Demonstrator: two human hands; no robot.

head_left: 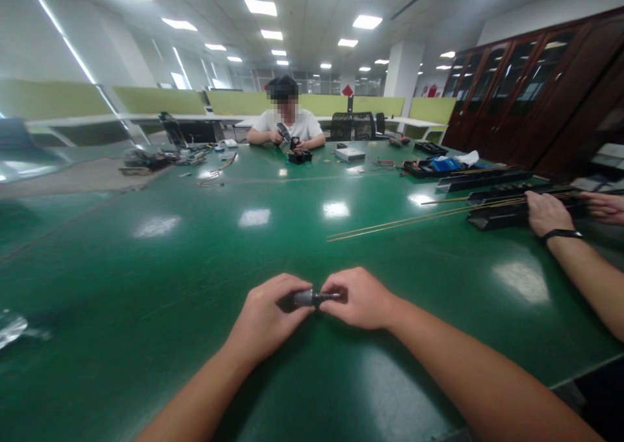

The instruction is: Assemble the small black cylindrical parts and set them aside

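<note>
Close in front of me, both hands meet over the green table (205,247). My left hand (268,312) is closed around a small grey metallic cylinder (303,298), gripped between thumb and fingers. A thin dark stepped shaft (322,296) extends from the cylinder's right end. My right hand (358,299) pinches this shaft with thumb and fingertips. The two parts lie in line, roughly level; whether they are one piece I cannot tell. The cylinder's left end is hidden in my left palm, and the kind of part is too small to make out.
Opposite sits a person (287,127) holding a dark tool over a black part (299,156). At right, another person's hands (548,211) rest on black channels (497,214) with long thin rods (390,226). Clutter (146,159) lies far left, a clear plastic object (12,328) near left.
</note>
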